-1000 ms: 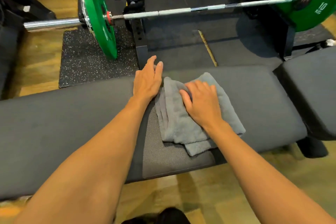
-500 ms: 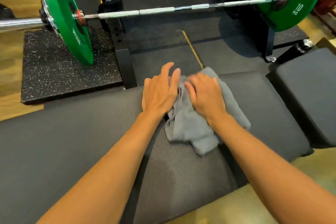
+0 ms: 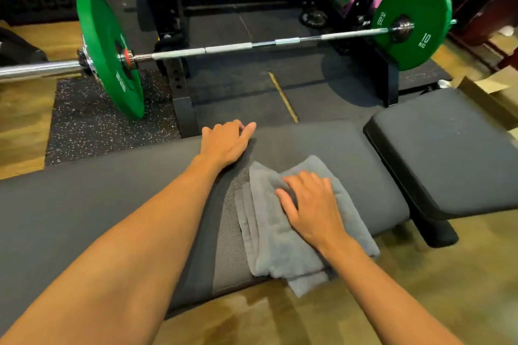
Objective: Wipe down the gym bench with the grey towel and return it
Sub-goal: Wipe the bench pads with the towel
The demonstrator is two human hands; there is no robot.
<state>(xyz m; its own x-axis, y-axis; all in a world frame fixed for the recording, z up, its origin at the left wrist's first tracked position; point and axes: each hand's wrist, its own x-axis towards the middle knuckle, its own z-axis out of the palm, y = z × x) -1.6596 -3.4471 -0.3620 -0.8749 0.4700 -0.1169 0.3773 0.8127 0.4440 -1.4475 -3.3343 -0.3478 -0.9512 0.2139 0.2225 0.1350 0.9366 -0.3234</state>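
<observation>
From the head view, wiping looks to be the step in hand: the right hand (image 3: 311, 204) lies flat, fingers spread, pressing the folded grey towel (image 3: 280, 241) onto the gym bench (image 3: 84, 204). The left hand (image 3: 224, 143), open and holding nothing, rests on the bench's far edge. Next, the towel probably needs sliding across unwiped padding. No containers show clearly.

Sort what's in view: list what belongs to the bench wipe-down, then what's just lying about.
In the job:
grey towel
gym bench
right hand, flat on the towel
left hand, resting on the bench's far edge

Just lying about:
barbell
green plates
rack
cardboard box
</observation>
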